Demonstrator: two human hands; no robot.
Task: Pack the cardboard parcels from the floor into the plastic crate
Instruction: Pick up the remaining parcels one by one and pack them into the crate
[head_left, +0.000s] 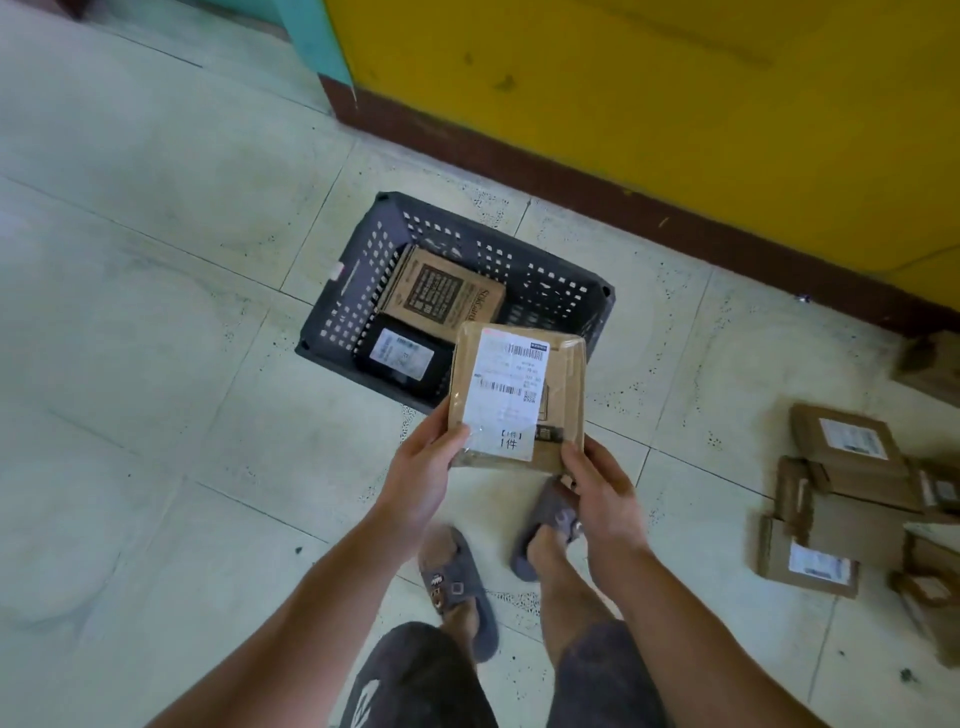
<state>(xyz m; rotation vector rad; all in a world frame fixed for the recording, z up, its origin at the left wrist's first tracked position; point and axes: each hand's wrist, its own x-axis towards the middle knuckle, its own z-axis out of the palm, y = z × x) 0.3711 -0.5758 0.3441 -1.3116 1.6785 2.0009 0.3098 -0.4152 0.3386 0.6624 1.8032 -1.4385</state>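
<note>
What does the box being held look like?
The box is flat brown cardboard wrapped in shiny clear tape, with a white label of barcodes and black writing on top. It is held in the air, label up, by the near edge of the dark crate. The left grip and right grip hold its near corners.

One view only: wide-angle camera on my head, facing forward and steeply down, well above floor (156, 312).

Parcel storeroom, seemingly — tiled floor (156, 312), yellow wall (675, 104), labelled cardboard parcels (847, 457) heaped.
</note>
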